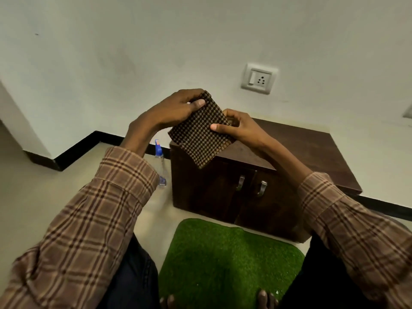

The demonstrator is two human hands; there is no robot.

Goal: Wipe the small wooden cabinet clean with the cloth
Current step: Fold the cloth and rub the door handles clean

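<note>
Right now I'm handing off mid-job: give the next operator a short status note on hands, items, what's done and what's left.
Left hand: gripping the top corner of the folded checked cloth.
Right hand: pinching the cloth's right edge.
The cloth is held in the air above the small wooden cabinet, not touching it.
Cabinet doors are shut. A spray bottle stands on the floor at its left side; a green mat lies in front.
Done: cloth folded and ready.
Left: no wiping visible yet; wipe top, front and sides.
</note>
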